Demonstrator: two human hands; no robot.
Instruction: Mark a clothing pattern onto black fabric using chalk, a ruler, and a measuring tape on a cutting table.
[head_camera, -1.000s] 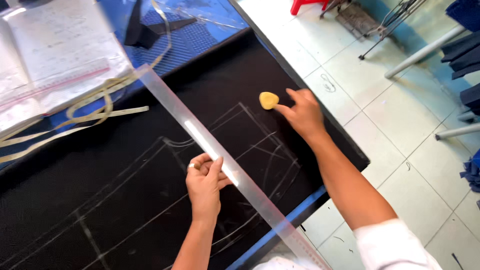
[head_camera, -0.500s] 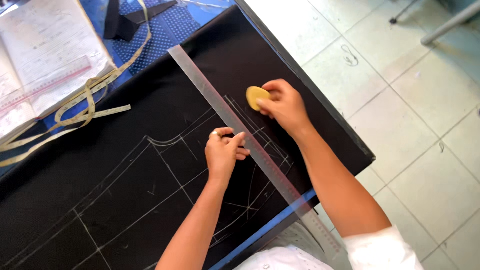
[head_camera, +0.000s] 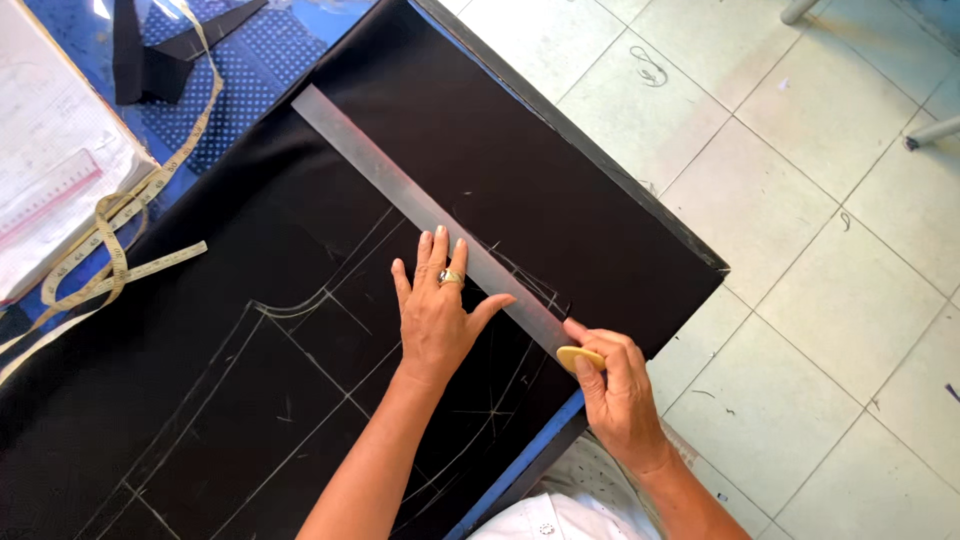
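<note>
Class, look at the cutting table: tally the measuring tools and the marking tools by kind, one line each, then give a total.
Long metal ruler: 1
Tape measure: 1
Clear plastic ruler: 1
Yellow tailor's chalk: 1
Total: 4

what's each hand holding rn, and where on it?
Right hand pinches the yellow tailor's chalk by its rear half, front edge at the ruler. Left hand grips nothing; it presses flat on the metal ruler near its lower end.

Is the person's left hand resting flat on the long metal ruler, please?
Yes, the left hand lies spread flat, fingers pressing on the metal ruler laid across the black fabric.
</note>
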